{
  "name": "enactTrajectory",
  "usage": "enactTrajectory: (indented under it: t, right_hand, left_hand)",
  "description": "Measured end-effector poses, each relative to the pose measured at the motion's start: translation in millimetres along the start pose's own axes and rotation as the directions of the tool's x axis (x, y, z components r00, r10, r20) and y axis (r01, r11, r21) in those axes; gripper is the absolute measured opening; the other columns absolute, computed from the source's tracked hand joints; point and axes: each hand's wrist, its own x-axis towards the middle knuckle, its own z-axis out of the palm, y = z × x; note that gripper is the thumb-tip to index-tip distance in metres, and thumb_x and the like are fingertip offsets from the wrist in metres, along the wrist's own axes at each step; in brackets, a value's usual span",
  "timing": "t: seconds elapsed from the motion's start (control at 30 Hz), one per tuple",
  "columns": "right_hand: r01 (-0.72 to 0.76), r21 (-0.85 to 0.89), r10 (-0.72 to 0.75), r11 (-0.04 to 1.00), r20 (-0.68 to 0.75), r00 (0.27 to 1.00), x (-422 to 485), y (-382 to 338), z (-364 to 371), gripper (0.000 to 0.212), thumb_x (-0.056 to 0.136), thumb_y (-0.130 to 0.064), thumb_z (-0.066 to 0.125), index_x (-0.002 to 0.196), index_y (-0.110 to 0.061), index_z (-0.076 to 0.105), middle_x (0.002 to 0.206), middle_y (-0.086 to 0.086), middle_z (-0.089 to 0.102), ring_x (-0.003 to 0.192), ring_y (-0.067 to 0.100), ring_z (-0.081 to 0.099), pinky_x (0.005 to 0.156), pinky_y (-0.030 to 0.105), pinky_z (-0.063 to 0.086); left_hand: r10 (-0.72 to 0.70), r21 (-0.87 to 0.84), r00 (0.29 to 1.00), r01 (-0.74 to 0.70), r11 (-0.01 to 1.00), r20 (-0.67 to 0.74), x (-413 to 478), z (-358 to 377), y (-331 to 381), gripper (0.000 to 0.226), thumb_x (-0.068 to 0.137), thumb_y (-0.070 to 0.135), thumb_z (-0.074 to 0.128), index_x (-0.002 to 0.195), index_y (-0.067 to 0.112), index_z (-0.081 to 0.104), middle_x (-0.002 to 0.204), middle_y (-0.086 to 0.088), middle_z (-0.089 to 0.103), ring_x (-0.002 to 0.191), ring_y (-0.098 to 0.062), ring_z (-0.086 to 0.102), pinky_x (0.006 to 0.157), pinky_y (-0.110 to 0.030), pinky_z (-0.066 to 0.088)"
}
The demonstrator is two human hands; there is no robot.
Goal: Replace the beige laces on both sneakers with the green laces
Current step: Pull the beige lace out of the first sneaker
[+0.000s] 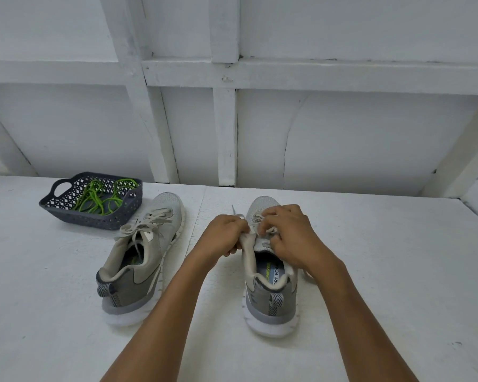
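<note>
Two grey sneakers stand on a white table, heels toward me. The left sneaker [141, 257] leans to one side with its beige lace [149, 220] tied in a bow. Over the tongue of the right sneaker [268, 293] both my hands work. My left hand [222, 235] grips the tongue's left edge and a piece of beige lace [236, 213]. My right hand [290, 235] pinches the lace over the eyelets. The green laces [100, 199] lie tangled in a dark basket [94, 220] at the back left.
The white table [370, 271] ends at a white panelled wall [260, 133] just behind the shoes. A loose lace end [308, 275] shows on the table to the right of the right sneaker.
</note>
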Motion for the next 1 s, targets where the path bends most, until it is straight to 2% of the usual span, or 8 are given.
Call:
enactTrajectory:
  t: [0.1, 0.23, 0.4, 0.57, 0.7, 0.83, 0.9, 1.0]
  right_hand:
    - [-0.03, 0.093, 0.024, 0.995, 0.065, 0.998, 3.4, 5.5, 1.8, 0.029, 0.081, -0.002, 0.058, 0.078, -0.03, 0.052, 0.129, -0.016, 0.05, 0.125, 0.014, 0.031, 0.103, 0.031, 0.028]
    - [-0.042, 0.248, 0.033, 0.968, 0.04, 0.999, 0.6, 15.4, 6.6, 0.025, 0.081, -0.006, 0.061, 0.073, -0.021, 0.043, 0.115, -0.011, 0.055, 0.115, 0.015, 0.036, 0.099, 0.033, 0.034]
    - [-0.01, 0.437, 0.106, 0.9, -0.197, 0.975, -5.7, 13.7, 16.4, 0.027, 0.09, -0.013, 0.064, 0.07, -0.008, 0.047, 0.106, -0.009, 0.062, 0.11, 0.01, 0.044, 0.091, 0.012, 0.033]
    - [-0.003, 0.67, 0.143, 0.742, -0.154, 0.978, -13.6, 13.8, 18.2, 0.028, 0.097, -0.015, 0.057, 0.078, -0.003, 0.039, 0.102, 0.0, 0.071, 0.11, 0.001, 0.06, 0.095, 0.031, 0.046]
    - [-0.014, 0.753, 0.148, 0.658, -0.111, 0.983, -12.8, 13.6, 14.4, 0.027, 0.098, -0.012, 0.053, 0.078, -0.011, 0.035, 0.084, 0.01, 0.069, 0.099, 0.012, 0.065, 0.088, 0.031, 0.047]
    - [-0.039, 0.867, 0.187, 0.497, -0.063, 0.98, -11.3, 13.1, 12.0, 0.021, 0.095, -0.009, 0.053, 0.081, -0.019, 0.042, 0.07, 0.008, 0.051, 0.075, 0.018, 0.049, 0.078, 0.036, 0.041]
    - [-0.099, 0.83, 0.19, 0.549, -0.009, 0.982, -9.3, 10.1, 10.1, 0.013, 0.094, -0.015, 0.058, 0.086, -0.023, 0.052, 0.071, -0.003, 0.057, 0.072, 0.015, 0.05, 0.075, 0.035, 0.042]
    - [-0.166, 0.592, 0.153, 0.788, 0.074, 0.986, -2.4, 1.8, 2.1, 0.007, 0.091, -0.033, 0.066, 0.096, -0.034, 0.063, 0.088, -0.015, 0.066, 0.079, 0.005, 0.06, 0.073, 0.023, 0.046]
  left_hand:
    - [0.001, -0.009, 1.0, -0.001, 1.0, 0.004, 0.6, 0.4, -0.4, 0.026, 0.086, 0.013, 0.056, 0.06, 0.011, 0.055, 0.047, -0.003, 0.051, 0.042, -0.017, 0.042, 0.044, -0.025, 0.029]
    - [-0.008, -0.008, 1.0, 0.008, 1.0, 0.008, -0.1, -0.2, -1.1, 0.025, 0.086, 0.014, 0.056, 0.061, 0.012, 0.056, 0.046, -0.002, 0.051, 0.042, -0.016, 0.042, 0.044, -0.024, 0.029]
    - [-0.003, -0.013, 1.0, 0.003, 1.0, 0.0, -1.0, 0.5, -0.9, 0.026, 0.086, 0.014, 0.056, 0.06, 0.013, 0.054, 0.046, -0.002, 0.051, 0.043, -0.017, 0.043, 0.045, -0.023, 0.029]
    - [-0.008, -0.035, 1.0, 0.008, 0.999, -0.001, -1.1, 2.1, -3.0, 0.025, 0.086, 0.012, 0.056, 0.061, 0.012, 0.053, 0.046, -0.001, 0.051, 0.046, -0.019, 0.043, 0.045, -0.024, 0.028]
    - [-0.003, -0.037, 1.0, 0.002, 0.999, -0.01, -0.5, 3.1, -4.3, 0.025, 0.087, 0.012, 0.055, 0.062, 0.012, 0.053, 0.047, -0.001, 0.05, 0.047, -0.019, 0.044, 0.045, -0.024, 0.029]
    - [-0.012, -0.047, 1.0, 0.011, 0.999, -0.013, 0.2, 3.6, -6.5, 0.026, 0.087, 0.014, 0.056, 0.061, 0.013, 0.053, 0.049, -0.001, 0.051, 0.049, -0.02, 0.045, 0.046, -0.024, 0.031]
    - [-0.011, -0.042, 1.0, 0.011, 0.999, -0.012, 0.6, 3.3, -6.4, 0.026, 0.087, 0.014, 0.056, 0.061, 0.014, 0.053, 0.049, -0.001, 0.051, 0.049, -0.02, 0.046, 0.046, -0.024, 0.031]
    - [-0.007, -0.04, 1.0, 0.007, 0.999, -0.003, 1.3, 2.9, -5.5, 0.025, 0.086, 0.014, 0.056, 0.061, 0.014, 0.055, 0.048, -0.001, 0.051, 0.048, -0.02, 0.046, 0.045, -0.024, 0.031]
